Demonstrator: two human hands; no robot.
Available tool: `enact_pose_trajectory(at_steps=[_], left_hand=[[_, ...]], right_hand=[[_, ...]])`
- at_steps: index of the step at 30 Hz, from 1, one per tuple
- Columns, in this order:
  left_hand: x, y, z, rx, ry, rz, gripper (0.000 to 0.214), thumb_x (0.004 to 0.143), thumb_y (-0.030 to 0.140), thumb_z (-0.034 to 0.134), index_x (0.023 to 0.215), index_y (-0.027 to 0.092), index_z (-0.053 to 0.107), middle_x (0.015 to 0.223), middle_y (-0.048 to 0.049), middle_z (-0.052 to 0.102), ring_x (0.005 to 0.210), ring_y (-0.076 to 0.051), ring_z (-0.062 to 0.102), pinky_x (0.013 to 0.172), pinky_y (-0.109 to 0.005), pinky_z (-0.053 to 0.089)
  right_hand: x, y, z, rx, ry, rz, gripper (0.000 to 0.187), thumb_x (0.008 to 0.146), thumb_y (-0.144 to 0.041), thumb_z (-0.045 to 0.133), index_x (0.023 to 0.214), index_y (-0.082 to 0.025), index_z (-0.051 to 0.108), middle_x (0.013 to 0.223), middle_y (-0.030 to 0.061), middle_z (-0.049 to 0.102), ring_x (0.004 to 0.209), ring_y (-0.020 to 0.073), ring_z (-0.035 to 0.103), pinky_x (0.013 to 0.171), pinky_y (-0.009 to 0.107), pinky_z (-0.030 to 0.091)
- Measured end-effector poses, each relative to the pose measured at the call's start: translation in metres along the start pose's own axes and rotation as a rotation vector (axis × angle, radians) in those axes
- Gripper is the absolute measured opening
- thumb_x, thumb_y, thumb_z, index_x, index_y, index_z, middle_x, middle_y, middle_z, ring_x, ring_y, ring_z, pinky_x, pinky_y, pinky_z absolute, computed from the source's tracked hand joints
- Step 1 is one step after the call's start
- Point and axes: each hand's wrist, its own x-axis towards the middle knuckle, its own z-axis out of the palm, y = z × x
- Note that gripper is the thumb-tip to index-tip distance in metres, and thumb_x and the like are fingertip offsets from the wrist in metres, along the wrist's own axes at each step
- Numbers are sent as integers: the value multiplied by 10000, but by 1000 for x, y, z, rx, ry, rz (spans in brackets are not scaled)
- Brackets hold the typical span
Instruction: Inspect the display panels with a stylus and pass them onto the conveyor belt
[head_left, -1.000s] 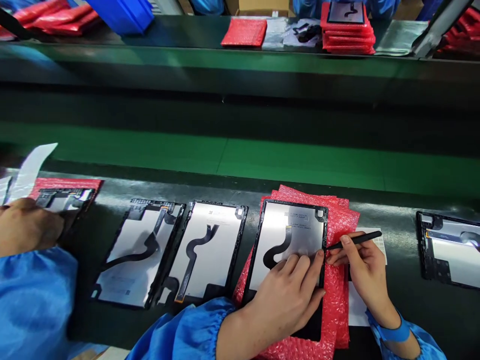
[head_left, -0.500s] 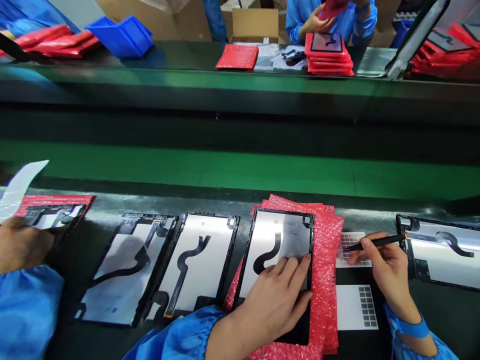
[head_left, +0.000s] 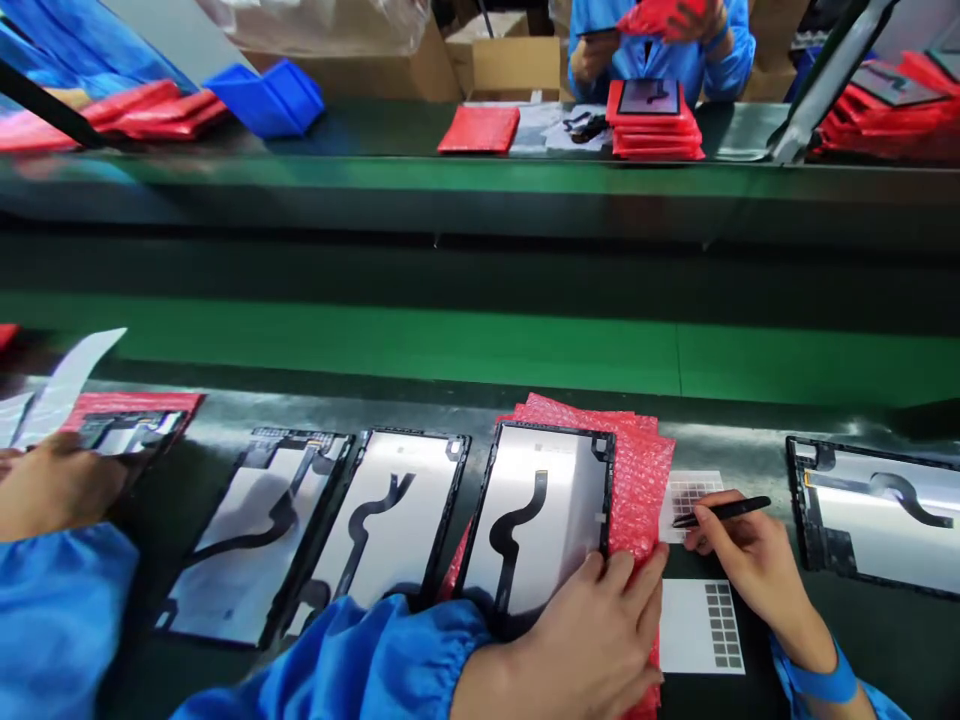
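My left hand (head_left: 585, 630) lies with its fingers stretched out over the lower right edge of a tablet screen panel (head_left: 559, 510) and the red bubble-wrap bags (head_left: 645, 465) beneath. The panel has a silvery back, a dark frame and a black curved ribbon cable (head_left: 514, 530); its lower end is partly hidden by my hand and sleeve. In my right hand (head_left: 754, 560) black tweezers (head_left: 739, 507) are pinched, their tip at a white sheet of small grey square stickers (head_left: 682, 490). Below it lies a second sticker sheet (head_left: 686, 625), with squares along its right side.
Two more panels (head_left: 416, 500) (head_left: 247, 590) lie left of mine, another panel (head_left: 870, 510) to the right. At far left a co-worker's hand (head_left: 64, 485) is by a panel and white strip. Across the green gap, another person (head_left: 720, 60) handles a red bag above stacked bags (head_left: 656, 145).
My left hand has slid right and down to the panel's edge. A small light patch now shows near the panel's right edge. The tweezers have tilted less far rightward, staying over the sheet.
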Motion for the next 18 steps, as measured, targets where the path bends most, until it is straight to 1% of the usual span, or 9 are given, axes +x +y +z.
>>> enact_pose_trajectory(at_steps=[2, 5, 12, 15, 18], left_hand=[[5, 2, 5, 7, -28, -28, 645, 1065, 571, 479, 1404, 56, 670, 1580, -174, 556, 1083, -305, 607, 833, -427, 494], [9, 2, 9, 15, -24, -50, 620, 1061, 560, 504, 1362, 56, 705, 1540, -184, 594, 1058, -308, 625, 796, -427, 483], [14, 4, 11, -1, 9, -84, 649, 965, 592, 670, 1304, 43, 738, 1473, -205, 646, 997, -317, 651, 742, -425, 515], [13, 2, 6, -24, 71, -75, 647, 951, 600, 686, 1276, 43, 743, 1431, -186, 680, 984, -311, 667, 747, -427, 559], [1, -9, -10, -136, 214, -31, 562, 989, 588, 643, 1252, 100, 735, 1334, -124, 739, 963, -272, 692, 779, -402, 600]], right_hand=[[1, -1, 1, -21, 7, 5, 350, 994, -541, 713, 1003, -192, 680, 705, 53, 758, 612, 210, 749, 586, 275, 621], [1, -4, 2, -29, 20, -2, 351, 994, -542, 709, 1003, -193, 680, 694, 52, 758, 598, 215, 749, 570, 280, 622], [1, -4, -2, -12, -15, 40, 322, 987, -501, 743, 1031, -187, 686, 734, 55, 771, 646, 228, 769, 616, 294, 649], [2, -5, -4, -3, -37, 48, 325, 982, -503, 748, 1018, -186, 686, 725, 54, 766, 637, 231, 767, 601, 294, 649], [4, -6, -4, 2, -25, 52, 329, 989, -514, 736, 990, -189, 681, 710, 46, 757, 616, 216, 752, 585, 278, 639]])
